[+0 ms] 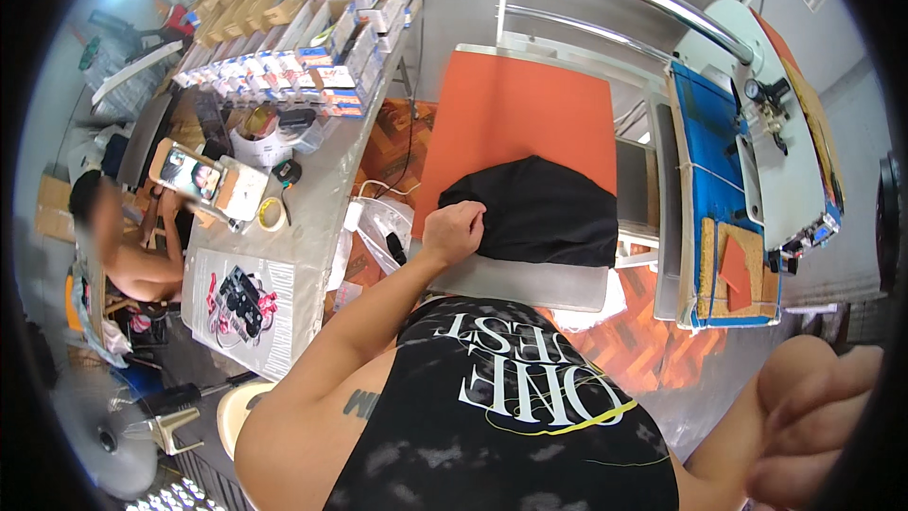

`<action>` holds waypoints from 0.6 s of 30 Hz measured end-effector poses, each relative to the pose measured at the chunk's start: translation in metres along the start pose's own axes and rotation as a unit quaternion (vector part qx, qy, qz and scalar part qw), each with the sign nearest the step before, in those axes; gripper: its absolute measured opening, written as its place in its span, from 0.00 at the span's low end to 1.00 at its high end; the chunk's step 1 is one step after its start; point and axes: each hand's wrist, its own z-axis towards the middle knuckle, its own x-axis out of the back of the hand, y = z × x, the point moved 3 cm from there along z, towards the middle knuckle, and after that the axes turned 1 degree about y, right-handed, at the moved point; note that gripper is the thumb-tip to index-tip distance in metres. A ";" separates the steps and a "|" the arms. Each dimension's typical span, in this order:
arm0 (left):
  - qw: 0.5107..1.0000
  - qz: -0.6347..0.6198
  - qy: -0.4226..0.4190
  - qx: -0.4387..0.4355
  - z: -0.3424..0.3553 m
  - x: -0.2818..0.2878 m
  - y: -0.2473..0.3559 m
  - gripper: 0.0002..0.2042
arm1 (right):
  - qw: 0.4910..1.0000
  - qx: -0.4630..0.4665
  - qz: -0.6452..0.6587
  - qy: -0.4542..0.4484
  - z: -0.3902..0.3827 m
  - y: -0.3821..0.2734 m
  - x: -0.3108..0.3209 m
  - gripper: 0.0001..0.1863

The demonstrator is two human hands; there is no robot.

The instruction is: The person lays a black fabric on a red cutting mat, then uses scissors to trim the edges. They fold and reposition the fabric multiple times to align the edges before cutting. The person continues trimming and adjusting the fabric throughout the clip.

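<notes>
Resting left hand (455, 232), curled with hold unclear, on black fabric (544, 213) by near-left corner of orange pad (530, 99). Cannot tell grip of right hand (818, 416). Likely light, limp; best grasped along opposite edges.

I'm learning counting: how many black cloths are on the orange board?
1: the black cloth, lying on the orange board, by the left hand. More might hide underneath.

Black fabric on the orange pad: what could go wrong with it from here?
The black fabric could shift or twist: the left hand is at its left edge, while the right hand is well away from it.
Its surface looks slightly rumpled, so creases might stay in it on the orange pad.
The yellow strand lying across the person's shirt might drop or snag.
</notes>
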 end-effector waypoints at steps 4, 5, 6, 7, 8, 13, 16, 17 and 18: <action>1.000 0.002 -0.018 0.007 0.000 0.002 0.000 0.06 | 1.000 0.014 0.005 0.005 0.002 0.002 -0.006 0.12; 1.000 0.005 -0.012 0.008 0.000 0.003 0.000 0.06 | 1.000 0.016 0.007 0.006 0.002 0.001 -0.006 0.12; 1.000 0.002 -0.011 0.009 -0.001 0.002 0.000 0.06 | 1.000 0.017 0.009 0.006 0.000 -0.001 -0.006 0.12; 1.000 -0.008 -0.010 0.009 -0.001 0.002 0.001 0.05 | 1.000 0.014 0.009 0.002 -0.001 -0.003 -0.006 0.12; 1.000 -0.005 -0.013 0.005 -0.001 0.001 0.001 0.05 | 1.000 0.010 0.007 -0.001 -0.002 -0.005 -0.006 0.12; 1.000 -0.011 0.002 -0.005 -0.002 0.002 0.001 0.05 | 1.000 0.021 0.019 0.007 -0.003 -0.010 -0.006 0.12; 1.000 -0.007 -0.008 0.001 -0.003 0.003 0.001 0.05 | 0.999 0.031 0.025 0.013 0.001 -0.004 -0.005 0.12; 1.000 -0.009 -0.014 0.004 -0.004 0.002 0.001 0.05 | 0.999 0.032 0.025 0.015 0.002 -0.002 -0.006 0.12; 1.000 -0.006 -0.012 0.002 -0.004 0.002 0.001 0.05 | 0.999 0.035 0.026 0.017 0.002 0.000 -0.005 0.12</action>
